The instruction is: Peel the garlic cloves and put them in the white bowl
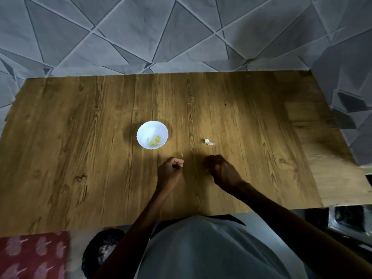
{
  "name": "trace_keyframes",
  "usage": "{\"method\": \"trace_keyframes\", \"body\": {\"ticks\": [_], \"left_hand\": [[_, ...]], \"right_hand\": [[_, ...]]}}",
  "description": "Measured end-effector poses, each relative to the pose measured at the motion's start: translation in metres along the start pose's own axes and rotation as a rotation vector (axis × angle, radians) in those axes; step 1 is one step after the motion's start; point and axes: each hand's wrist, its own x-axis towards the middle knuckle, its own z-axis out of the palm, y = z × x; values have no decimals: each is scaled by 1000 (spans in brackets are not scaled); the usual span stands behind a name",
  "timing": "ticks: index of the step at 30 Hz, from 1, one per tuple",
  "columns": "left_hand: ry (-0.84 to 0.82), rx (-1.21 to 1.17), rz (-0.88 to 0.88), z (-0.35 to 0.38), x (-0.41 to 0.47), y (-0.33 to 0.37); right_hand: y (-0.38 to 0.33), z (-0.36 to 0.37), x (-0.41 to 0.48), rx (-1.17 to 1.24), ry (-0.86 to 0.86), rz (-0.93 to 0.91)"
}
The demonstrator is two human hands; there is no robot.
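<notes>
The white bowl (141,129) stands on the wooden table left of centre, with several yellowish peeled garlic cloves (154,140) inside. My left hand (170,170) hovers just below the bowl, thumb and fingers curled together and pinching a small pale piece that looks like a garlic clove. A tiny pale scrap (181,155) lies just above its fingertips. My right hand (220,169) is a little to the right with its back to the camera; its fingers are curled under and hide whatever is in them. White garlic skins (209,142) lie above the right hand.
The wooden table (80,158) ends at a tiled wall at the back and a lighter board (332,178) on the right. A red patterned cloth (34,256) and a dark round object (102,250) sit below the near edge.
</notes>
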Motion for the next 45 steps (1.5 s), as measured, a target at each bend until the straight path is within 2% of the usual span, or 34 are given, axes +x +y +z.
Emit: {"method": "trace_keyframes", "body": {"ticks": [7,13,20,23,25,29,32,34,37,39,42,45], "left_hand": [[-20,-41,-17,9,5,-2],[-32,-26,-9,11,4,-2],[-82,-63,-23,17,5,6],[-122,-206,-86,17,4,8],[-134,-314,-142,17,3,10],[-151,-618,-377,19,3,20],[-149,-948,-645,21,4,29],[-172,-1125,-758,24,0,40],[-187,-1219,-750,29,-1,44],[-213,-1269,-742,26,-1,48],[-192,-1355,-787,23,-2,53],[-161,-1367,-748,25,-3,52]], "right_hand": [[8,0,-6,-75,14,-129],[6,5,-6,-79,49,-164],[13,14,1,-215,114,-250],[18,18,7,-284,118,-294],[17,20,11,-261,78,-236],[-7,7,18,107,134,78],[-40,-10,29,388,165,157],[-57,-19,34,387,81,153],[-66,-23,37,164,-19,131],[-67,-24,37,102,13,143],[-63,-31,34,193,73,177],[-55,-46,31,417,92,206]]}}
